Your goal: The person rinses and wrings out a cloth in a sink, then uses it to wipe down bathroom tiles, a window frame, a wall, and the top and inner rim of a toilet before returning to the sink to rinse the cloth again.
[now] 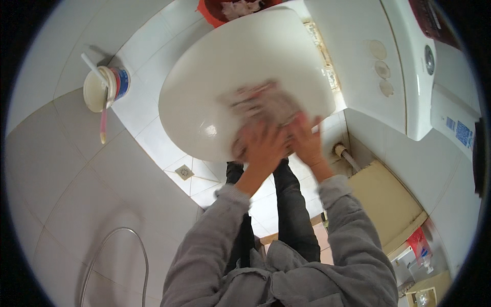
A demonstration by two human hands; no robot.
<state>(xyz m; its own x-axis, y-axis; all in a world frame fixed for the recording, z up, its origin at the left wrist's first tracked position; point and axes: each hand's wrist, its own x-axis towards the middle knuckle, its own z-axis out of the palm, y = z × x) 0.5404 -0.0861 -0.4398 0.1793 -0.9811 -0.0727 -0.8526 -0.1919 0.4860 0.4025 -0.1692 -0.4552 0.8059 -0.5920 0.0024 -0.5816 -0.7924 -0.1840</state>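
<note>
A wet-looking, greyish-pink cloth lies bunched on the white toilet lid, which is down. My left hand is on the cloth's near part, and some of the cloth bulges out beside its fingers. Close by on the right, my right hand grips the cloth's right side, its thumb edge turned outward. Both hands and the cloth are smeared by motion, so single fingers are hard to make out.
A white bucket with a brush handle stands by the left wall. Behind the lid is the toilet tank; a red-lined bin is at the far edge. A floor drain and shower hose lie left, a beige cabinet right.
</note>
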